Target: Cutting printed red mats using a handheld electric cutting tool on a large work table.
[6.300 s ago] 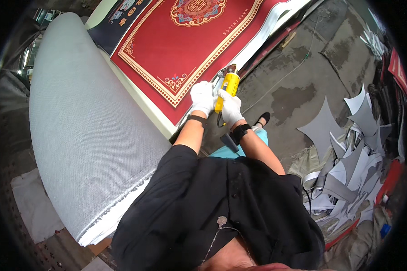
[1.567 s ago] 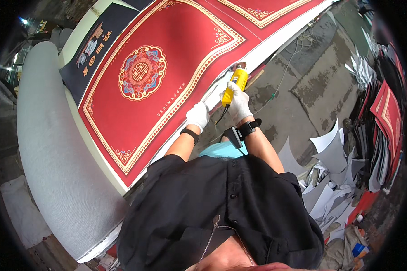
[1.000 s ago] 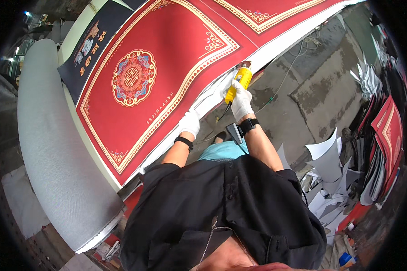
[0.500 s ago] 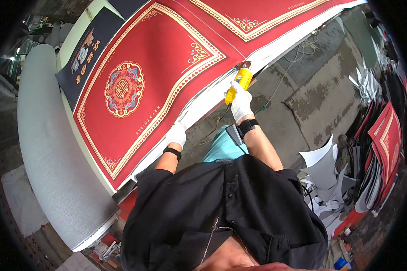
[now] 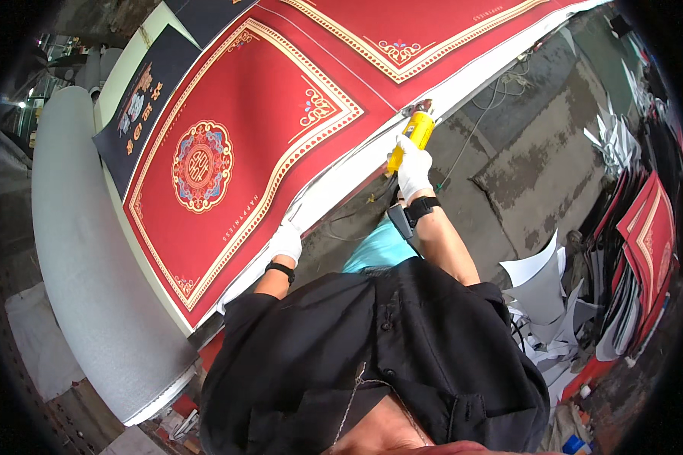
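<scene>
A red sheet of printed mats (image 5: 228, 98) with gold borders and a round medallion lies spread before me. A white strip (image 5: 341, 186) runs along its near edge. My right hand (image 5: 414, 168), in a white glove, is wrapped round a yellow handheld power cutter (image 5: 411, 140). The cutter's dark metal head (image 5: 419, 108) meets the sheet's edge just right of the thin seam between two mat designs. Lower left, my gloved left hand (image 5: 286, 243) is closed on the near edge of the sheet; its fingertips are partly hidden.
A large grey roll (image 5: 91, 250) stands along the left side. Dark printed mats (image 5: 148, 98) lie beyond the red sheet. Offcuts (image 5: 539, 280) and stacked red mats (image 5: 649, 235) are piled at right. A thin cord (image 5: 470, 136) trails over the patchy floor (image 5: 546, 167).
The power cutter in my right hand has moved right along the sheet's edge, past the seam. My left hand keeps about the same place on the edge, while the view has shifted slightly.
</scene>
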`<move>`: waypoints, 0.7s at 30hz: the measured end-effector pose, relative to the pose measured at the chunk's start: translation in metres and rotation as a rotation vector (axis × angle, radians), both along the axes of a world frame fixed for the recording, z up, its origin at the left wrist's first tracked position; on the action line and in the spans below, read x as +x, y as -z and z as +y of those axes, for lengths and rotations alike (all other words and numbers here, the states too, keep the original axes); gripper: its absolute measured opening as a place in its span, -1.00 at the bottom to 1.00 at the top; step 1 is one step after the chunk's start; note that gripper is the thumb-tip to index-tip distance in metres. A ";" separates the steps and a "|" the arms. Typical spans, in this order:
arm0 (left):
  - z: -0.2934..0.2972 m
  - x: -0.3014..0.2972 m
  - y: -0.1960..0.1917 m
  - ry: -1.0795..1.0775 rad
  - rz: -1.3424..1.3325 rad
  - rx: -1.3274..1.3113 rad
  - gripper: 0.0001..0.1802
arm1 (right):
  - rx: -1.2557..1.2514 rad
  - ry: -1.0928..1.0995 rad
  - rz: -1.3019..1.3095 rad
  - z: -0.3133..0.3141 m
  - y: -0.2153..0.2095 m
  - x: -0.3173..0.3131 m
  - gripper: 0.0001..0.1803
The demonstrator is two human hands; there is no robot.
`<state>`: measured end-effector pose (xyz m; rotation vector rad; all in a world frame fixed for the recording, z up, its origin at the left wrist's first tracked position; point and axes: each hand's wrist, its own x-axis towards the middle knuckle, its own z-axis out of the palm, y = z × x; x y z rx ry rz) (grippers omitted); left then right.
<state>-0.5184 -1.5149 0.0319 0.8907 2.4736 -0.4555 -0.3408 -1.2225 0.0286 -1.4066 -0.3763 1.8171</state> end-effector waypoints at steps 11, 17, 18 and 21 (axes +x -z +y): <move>0.091 0.044 -0.057 0.381 -0.150 0.360 -0.68 | -0.031 0.011 0.001 0.052 -0.011 0.019 -0.63; 0.224 0.066 -0.037 0.775 -0.012 0.446 -0.73 | -0.015 0.069 0.028 0.081 -0.003 0.023 -0.61; 0.248 0.066 -0.031 0.564 -0.187 0.628 -0.73 | -0.006 0.077 0.032 0.087 -0.002 0.022 -0.62; 0.305 0.069 -0.014 0.681 -0.144 0.695 -0.73 | 0.038 0.072 -0.006 0.103 0.006 0.023 -0.66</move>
